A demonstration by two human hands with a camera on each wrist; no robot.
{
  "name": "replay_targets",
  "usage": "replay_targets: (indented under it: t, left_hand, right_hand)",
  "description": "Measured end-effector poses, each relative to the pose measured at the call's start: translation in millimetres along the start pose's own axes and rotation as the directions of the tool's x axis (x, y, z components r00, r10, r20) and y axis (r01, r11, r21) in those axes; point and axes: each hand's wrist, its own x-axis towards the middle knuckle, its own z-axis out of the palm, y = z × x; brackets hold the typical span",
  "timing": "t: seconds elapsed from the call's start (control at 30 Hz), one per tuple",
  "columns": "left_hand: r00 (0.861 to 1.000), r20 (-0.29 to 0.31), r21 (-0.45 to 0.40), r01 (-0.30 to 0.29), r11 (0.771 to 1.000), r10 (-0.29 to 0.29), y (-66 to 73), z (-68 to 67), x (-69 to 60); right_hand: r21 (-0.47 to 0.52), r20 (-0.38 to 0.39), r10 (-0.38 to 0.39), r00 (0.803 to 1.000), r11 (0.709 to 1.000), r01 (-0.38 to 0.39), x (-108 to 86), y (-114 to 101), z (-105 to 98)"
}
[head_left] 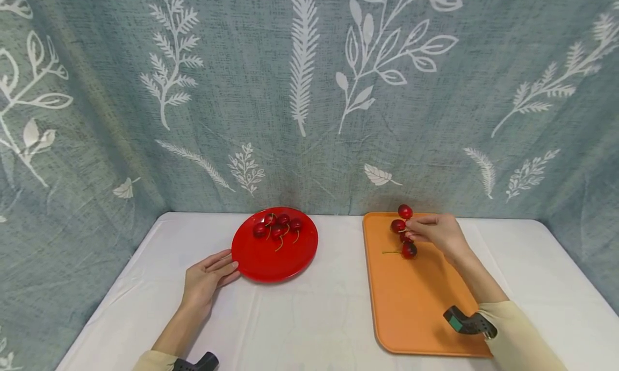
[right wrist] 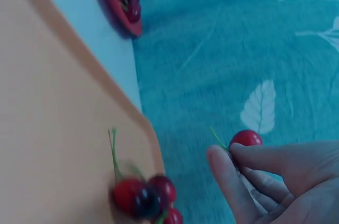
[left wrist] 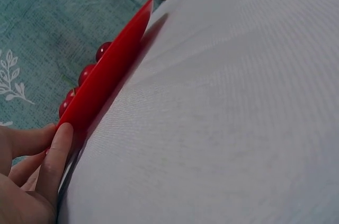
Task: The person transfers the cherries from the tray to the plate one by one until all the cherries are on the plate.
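Note:
My left hand (head_left: pixel 203 282) holds the left rim of a round red plate (head_left: pixel 273 266), its fingertips against the edge. On that plate lies a cluster of several dark red cherries (head_left: pixel 276 231) with green stems. Over the far end of an orange tray (head_left: pixel 411 317), my right hand (head_left: pixel 437 234) pinches one cherry (right wrist: pixel 246 137) near its stem between thumb and finger. Below it, a few more cherries (right wrist: pixel 132 197) sit close together on the tray. One of them, a two-toned cherry (head_left: pixel 409 250), has its stem pointing left.
A white cloth (head_left: pixel 338 306) covers the table. Behind it and at the sides hangs a blue-green curtain (head_left: pixel 242 91) with white leaf prints. Dark camera mounts (head_left: pixel 469 323) sit on both wrists.

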Motion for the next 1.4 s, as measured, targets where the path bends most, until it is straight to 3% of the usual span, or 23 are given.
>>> replay_targets:
  t: [0.43,0.67,1.07,1.4]
  left_hand:
    - [1.000,0.011,-0.007,-0.006,1.000,0.006,-1.7,-0.7,2.2]
    - [1.000,0.006,-0.007,-0.006,1.000,0.006,-1.1,1.5,2.1]
    - [1.000,0.000,-0.023,-0.001,1.000,0.001,1.7,-2.5,1.0]
    - [1.000,0.006,-0.042,0.000,0.999,0.000,-0.2,0.5,1.5]
  right_hand:
    - [0.062,0.035,0.084,0.996,0.994,-0.086,14.5,-9,63]
    - [0.084,0.063,0.023,0.998,0.996,-0.028,18.8,-6,91]
    - [0.161,0.106,0.018,0.994,0.986,-0.035,32.1,-10,140]
    - [0.076,0.110,-0.057,0.992,0.996,0.049,38.4,-9,184]
